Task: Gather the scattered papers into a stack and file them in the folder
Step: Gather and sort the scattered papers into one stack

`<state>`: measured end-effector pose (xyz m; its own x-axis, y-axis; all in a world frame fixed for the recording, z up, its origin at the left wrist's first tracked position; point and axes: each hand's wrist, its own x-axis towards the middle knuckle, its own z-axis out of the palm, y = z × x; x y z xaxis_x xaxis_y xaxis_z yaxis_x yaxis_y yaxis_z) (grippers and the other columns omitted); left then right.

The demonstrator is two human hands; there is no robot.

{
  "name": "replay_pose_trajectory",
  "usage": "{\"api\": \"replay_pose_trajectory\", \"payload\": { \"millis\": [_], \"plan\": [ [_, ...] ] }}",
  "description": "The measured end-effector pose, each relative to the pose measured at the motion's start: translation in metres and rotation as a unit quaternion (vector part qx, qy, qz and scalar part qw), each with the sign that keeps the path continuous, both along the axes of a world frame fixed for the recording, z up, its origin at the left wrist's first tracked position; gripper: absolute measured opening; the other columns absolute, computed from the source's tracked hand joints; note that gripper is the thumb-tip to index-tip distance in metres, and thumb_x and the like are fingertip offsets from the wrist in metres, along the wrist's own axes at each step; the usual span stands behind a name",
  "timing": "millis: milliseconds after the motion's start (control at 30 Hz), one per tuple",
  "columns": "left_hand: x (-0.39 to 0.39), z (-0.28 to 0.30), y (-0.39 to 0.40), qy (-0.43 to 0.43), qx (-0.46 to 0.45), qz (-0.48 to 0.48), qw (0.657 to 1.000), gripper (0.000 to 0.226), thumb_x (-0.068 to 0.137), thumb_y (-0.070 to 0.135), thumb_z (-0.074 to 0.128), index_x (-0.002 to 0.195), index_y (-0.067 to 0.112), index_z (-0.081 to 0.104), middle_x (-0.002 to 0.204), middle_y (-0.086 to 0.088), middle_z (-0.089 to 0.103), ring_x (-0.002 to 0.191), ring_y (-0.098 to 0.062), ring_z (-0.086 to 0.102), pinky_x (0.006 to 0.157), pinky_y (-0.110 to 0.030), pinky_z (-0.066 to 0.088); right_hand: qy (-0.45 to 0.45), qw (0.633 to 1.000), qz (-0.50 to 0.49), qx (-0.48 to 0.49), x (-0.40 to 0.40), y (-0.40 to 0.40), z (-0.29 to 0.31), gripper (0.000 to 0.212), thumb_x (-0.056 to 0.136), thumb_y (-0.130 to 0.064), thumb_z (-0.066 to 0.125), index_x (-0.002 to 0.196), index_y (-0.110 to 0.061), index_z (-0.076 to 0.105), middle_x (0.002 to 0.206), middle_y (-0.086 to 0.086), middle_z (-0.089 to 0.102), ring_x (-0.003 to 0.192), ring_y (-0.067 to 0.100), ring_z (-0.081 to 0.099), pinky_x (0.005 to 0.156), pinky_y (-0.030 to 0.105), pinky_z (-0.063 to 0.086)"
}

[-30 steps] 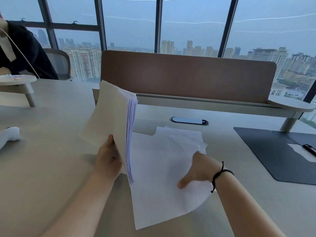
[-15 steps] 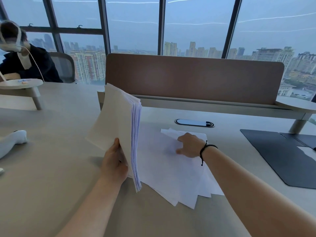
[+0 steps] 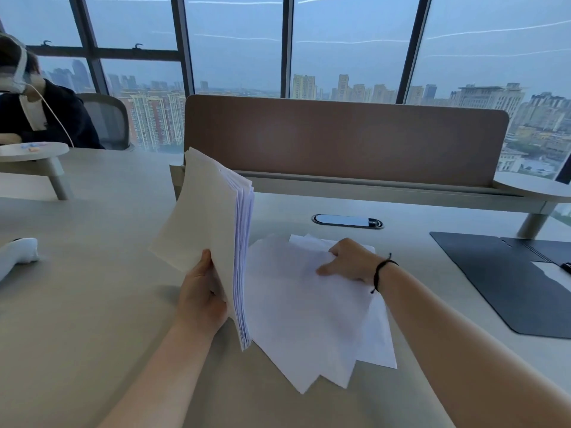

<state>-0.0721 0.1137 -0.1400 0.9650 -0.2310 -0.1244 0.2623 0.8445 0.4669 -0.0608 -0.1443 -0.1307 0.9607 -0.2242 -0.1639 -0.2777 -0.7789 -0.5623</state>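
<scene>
Since half a second ago: little change. Right hand [image 3: 349,262] still at far edge of loose sheets [image 3: 309,304], now curled tighter on that edge; left hand [image 3: 202,293] still gripping stack [image 3: 205,223] at same tilt.

Left fingers: closed on stack's near lower edge, thumb on the side facing left, remaining fingers hidden behind paper. Stack held on edge, leaning left, lower corner just above desk [image 3: 92,304], sheet edges fanned slightly on the side toward the right hand.

Right fingers: narrow, bent down onto far edge of loose sheets, thumb extended left along top sheet. Cannot tell whether a sheet is pinched or merely pressed. Black cord bracelet [image 3: 381,270] on right wrist.

Loose sheets: white, overlapping, corners splayed; flat on desk, running from under right fingers back toward the wearer, just right of held stack.

Folder [image 3: 506,282]: dark, open flat on desk, well right of right hand, apart from the sheets; white paper [image 3: 553,274] visible inside near frame edge.

Beyond right fingers: oval cable port [image 3: 347,220] in desk, then brown divider panel [image 3: 346,140]. Far left of left hand: white object [image 3: 18,256] on desk; seated person [image 3: 40,115] at rear left.
</scene>
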Motion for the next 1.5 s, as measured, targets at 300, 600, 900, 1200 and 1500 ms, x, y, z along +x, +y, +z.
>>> {"api": "replay_pose_trajectory", "payload": {
  "millis": [300,600,900,1200,1500],
  "plan": [
    [0.023,-0.026,0.008,0.021,0.146,-0.01,0.989,0.037,0.102,0.035,0.047,0.123,0.011,0.065,0.095,-0.002,0.078,0.083,-0.015,0.075,0.068,-0.028,0.059,0.005,0.972,-0.148,0.182,-0.08,-0.037,-0.016,0.036,0.088,-0.033,0.073,0.083,0.002,0.069,0.072,0.015,0.072,0.052,0.023,0.064,0.05,0.025,0.051],
    [0.015,-0.02,-0.004,0.061,0.195,0.005,0.979,0.031,0.097,0.029,0.06,0.123,0.015,0.068,0.117,-0.004,0.073,0.102,-0.021,0.069,0.073,-0.037,0.059,-0.167,0.82,-0.299,0.459,-0.094,-0.034,-0.014,0.041,0.073,-0.039,0.081,0.092,-0.017,0.053,0.069,-0.002,0.038,0.058,0.017,0.036,0.06,0.032,0.038],
    [0.011,-0.022,-0.008,0.072,0.198,-0.022,0.977,0.037,0.1,0.032,0.056,0.131,0.016,0.065,0.126,-0.007,0.071,0.103,-0.023,0.07,0.083,-0.041,0.055,-0.11,0.77,-0.267,0.57,-0.085,0.001,-0.021,0.03,0.086,-0.015,0.074,0.113,-0.002,0.069,0.105,0.019,0.077,0.093,0.041,0.074,0.089,0.054,0.058],
    [0.014,-0.017,-0.009,-0.02,0.345,-0.004,0.938,0.016,0.088,0.019,0.072,0.103,0.013,0.075,0.11,-0.01,0.076,0.088,-0.022,0.073,0.081,-0.037,0.055,-0.076,0.913,-0.075,0.394,-0.1,0.005,-0.016,0.023,0.074,-0.012,0.063,0.091,0.0,0.071,0.089,0.017,0.075,0.082,0.032,0.07,0.082,0.046,0.057],
    [-0.016,-0.003,-0.023,-0.195,0.452,0.013,0.87,0.017,0.082,0.024,0.08,0.079,0.007,0.08,0.078,-0.005,0.075,0.067,-0.02,0.067,0.056,-0.029,0.053,-0.171,0.886,-0.088,0.422,-0.139,-0.009,0.019,0.032,0.105,-0.029,0.048,0.092,-0.019,0.076,0.093,-0.002,0.082,0.081,0.008,0.077,0.082,0.031,0.058]
  ]
}}
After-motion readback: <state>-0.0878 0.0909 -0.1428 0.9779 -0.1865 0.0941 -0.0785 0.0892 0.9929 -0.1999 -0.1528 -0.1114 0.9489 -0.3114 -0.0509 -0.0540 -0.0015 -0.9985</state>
